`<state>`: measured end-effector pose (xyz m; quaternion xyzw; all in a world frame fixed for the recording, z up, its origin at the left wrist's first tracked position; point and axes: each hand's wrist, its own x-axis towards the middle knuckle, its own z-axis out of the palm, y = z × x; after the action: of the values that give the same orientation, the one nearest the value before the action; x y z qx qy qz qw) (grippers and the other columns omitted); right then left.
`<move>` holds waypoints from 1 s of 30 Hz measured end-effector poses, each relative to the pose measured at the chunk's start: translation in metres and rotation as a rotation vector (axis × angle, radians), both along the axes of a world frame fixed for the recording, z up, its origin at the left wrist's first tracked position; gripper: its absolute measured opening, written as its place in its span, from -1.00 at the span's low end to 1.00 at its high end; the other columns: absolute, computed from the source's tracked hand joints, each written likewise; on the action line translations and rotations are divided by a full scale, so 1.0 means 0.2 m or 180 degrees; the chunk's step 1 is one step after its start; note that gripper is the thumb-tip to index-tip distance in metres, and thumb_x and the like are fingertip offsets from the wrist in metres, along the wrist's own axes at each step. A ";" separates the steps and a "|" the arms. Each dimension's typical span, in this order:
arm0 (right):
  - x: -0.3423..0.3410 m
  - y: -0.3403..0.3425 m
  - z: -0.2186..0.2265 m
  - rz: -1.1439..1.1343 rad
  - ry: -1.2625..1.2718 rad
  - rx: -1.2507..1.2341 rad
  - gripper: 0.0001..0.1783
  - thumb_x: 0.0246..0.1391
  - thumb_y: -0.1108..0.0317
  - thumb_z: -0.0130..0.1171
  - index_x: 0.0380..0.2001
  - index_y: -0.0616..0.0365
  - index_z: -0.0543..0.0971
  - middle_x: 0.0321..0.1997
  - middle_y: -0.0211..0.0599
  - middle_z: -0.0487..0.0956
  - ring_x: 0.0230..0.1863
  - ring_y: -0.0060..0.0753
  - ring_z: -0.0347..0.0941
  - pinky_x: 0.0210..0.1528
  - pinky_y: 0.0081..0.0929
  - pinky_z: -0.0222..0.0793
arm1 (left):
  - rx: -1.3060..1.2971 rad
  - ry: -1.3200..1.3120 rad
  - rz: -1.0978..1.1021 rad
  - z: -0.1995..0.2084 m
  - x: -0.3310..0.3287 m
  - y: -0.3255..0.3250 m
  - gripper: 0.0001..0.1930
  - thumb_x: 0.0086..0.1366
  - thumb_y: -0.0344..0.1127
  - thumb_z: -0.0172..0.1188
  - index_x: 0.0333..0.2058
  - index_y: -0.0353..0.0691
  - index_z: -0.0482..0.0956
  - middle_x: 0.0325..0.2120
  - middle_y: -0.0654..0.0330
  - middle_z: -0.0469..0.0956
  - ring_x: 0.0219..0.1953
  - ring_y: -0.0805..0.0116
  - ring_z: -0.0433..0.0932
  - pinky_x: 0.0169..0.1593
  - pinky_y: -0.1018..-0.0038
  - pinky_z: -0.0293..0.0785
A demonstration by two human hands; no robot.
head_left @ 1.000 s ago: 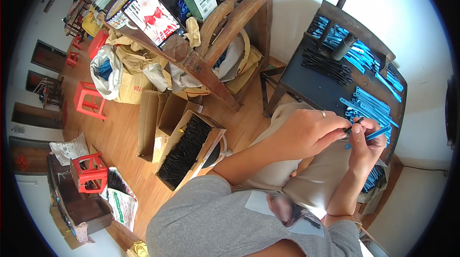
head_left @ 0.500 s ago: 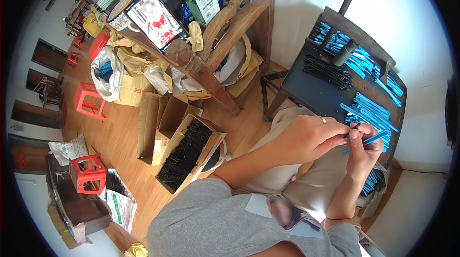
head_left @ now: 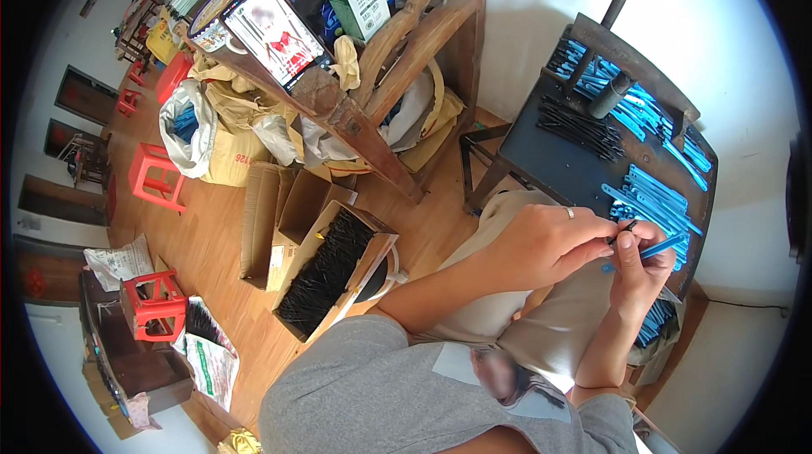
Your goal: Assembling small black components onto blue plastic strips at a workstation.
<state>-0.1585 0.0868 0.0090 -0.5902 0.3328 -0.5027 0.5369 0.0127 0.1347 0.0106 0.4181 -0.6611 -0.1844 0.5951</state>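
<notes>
My left hand (head_left: 558, 241), with a ring on one finger, pinches a small thin black piece (head_left: 627, 227) whose far end reaches my right fingertips. Between the fingers of my right hand (head_left: 636, 272) lies a flat blue strip (head_left: 666, 245), its ends sticking out on both sides. Both hands meet above my lap, at the near edge of a dark work table (head_left: 529, 149). Just beyond my right hand is a pile of blue strips (head_left: 647, 196) with holes at their ends. Farther back on the table lie a bundle of black strips (head_left: 579, 128) and more blue strips (head_left: 651, 111).
A metal hand press (head_left: 626, 56) with an upright lever stands on the table. To my left are a carton of black strips (head_left: 326, 276), a wooden rack (head_left: 381, 137) carrying a phone (head_left: 275, 35), sacks (head_left: 228, 158) and red stools (head_left: 156, 176). Blue strips (head_left: 655, 323) also fill a container below the table.
Hardly anything differs. The blue strip and my right fingers have shifted very slightly; both hands keep their place and their hold.
</notes>
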 end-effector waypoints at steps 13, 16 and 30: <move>-0.03 -0.01 -0.04 0.0205 -0.0078 -0.0166 -0.84 0.07 0.48 0.27 -0.26 0.23 0.54 -0.29 -0.27 0.61 -0.39 -0.63 0.47 -0.45 -0.78 0.37 | 0.0110 -0.0025 -0.0039 0.00 0.00 0.00 -0.80 0.14 -0.39 0.30 -0.23 -0.24 0.59 -0.50 0.15 0.58 -0.51 0.21 0.56 -0.46 0.39 0.43; -0.02 -0.01 -0.04 0.0217 -0.0059 -0.0146 -0.84 0.07 0.48 0.28 -0.26 0.22 0.54 -0.29 -0.27 0.61 -0.39 -0.63 0.47 -0.45 -0.79 0.34 | 0.0100 -0.0051 -0.0021 0.00 0.00 0.00 -0.80 0.13 -0.39 0.30 -0.24 -0.24 0.59 -0.51 0.15 0.57 -0.51 0.21 0.56 -0.47 0.39 0.42; -0.02 0.00 -0.05 0.0251 -0.0168 -0.0202 -0.83 0.06 0.47 0.28 -0.26 0.19 0.53 -0.28 -0.28 0.60 -0.47 -0.69 0.42 -0.53 -0.81 0.20 | 0.0017 -0.0170 0.0006 0.00 0.01 0.01 -0.76 0.12 -0.38 0.31 -0.21 -0.22 0.57 -0.54 0.18 0.53 -0.53 0.22 0.54 -0.47 0.37 0.41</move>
<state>-0.1618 0.0864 -0.0005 -0.6061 0.2789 -0.5069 0.5459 0.0155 0.1374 0.0108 0.4251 -0.6759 -0.1745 0.5762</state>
